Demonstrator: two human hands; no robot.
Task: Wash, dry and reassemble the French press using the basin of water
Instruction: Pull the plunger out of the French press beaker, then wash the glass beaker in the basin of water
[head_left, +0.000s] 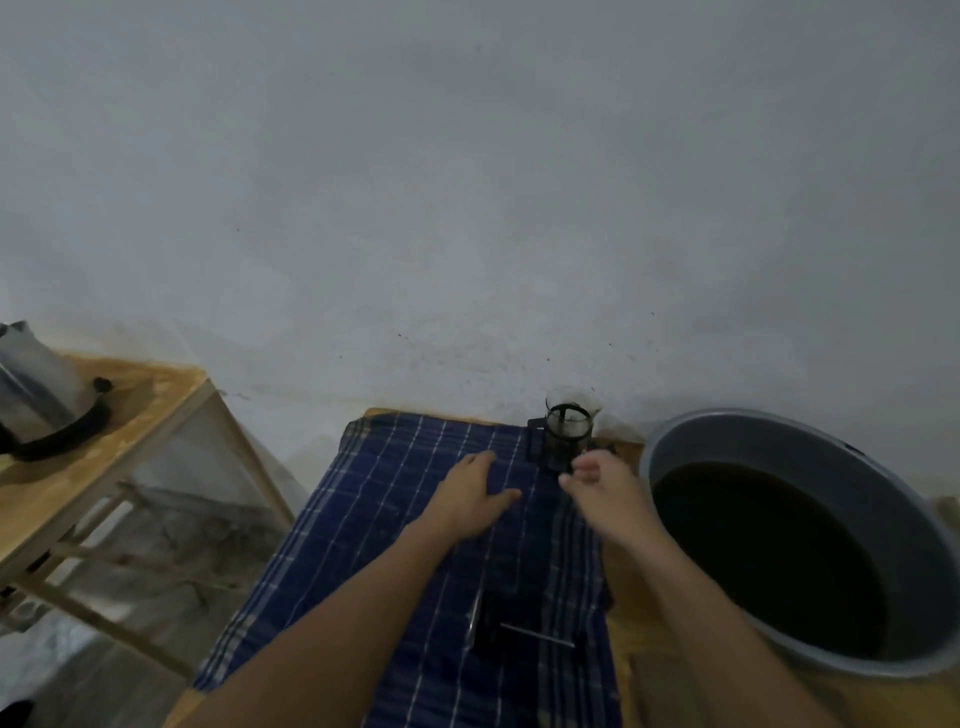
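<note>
Round grey basin (675, 447) at the right, holding dark water (769, 561); beside it a blue checked cloth (363, 519) covers the wooden table (621, 644). The French press carafe (567, 434), clear glass in a black frame, stands upright at the cloth's far edge, its contents unclear, while the plunger (535, 635), a thin metal rod, lies flat across the near cloth. Left hand (475, 499) rests open, palm down, on the cloth; right hand (597, 480) hovers just beside the carafe, fingers loosely curled, holding nothing.
</note>
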